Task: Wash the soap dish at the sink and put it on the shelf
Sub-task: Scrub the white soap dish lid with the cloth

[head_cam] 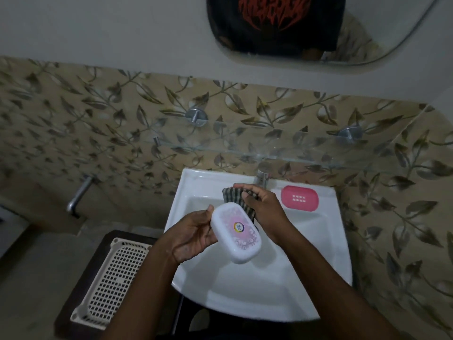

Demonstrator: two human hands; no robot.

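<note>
Over the white sink (245, 290) my left hand (193, 234) holds a white oval soap dish part (235, 233) with a pink pattern and a round sticker facing up. My right hand (264, 204) grips a dark striped cloth (235, 195) just behind that white part, near the tap (262, 176). A pink soap dish part (299, 198) with small drain slots lies on the sink's back right rim. A glass shelf (282, 153) runs along the tiled wall above the sink.
A cream perforated plastic tray (115, 278) sits on a dark stand left of the sink. A second metal tap (79, 195) sticks out of the wall at left. A mirror (318, 28) hangs above, showing a dark printed shirt.
</note>
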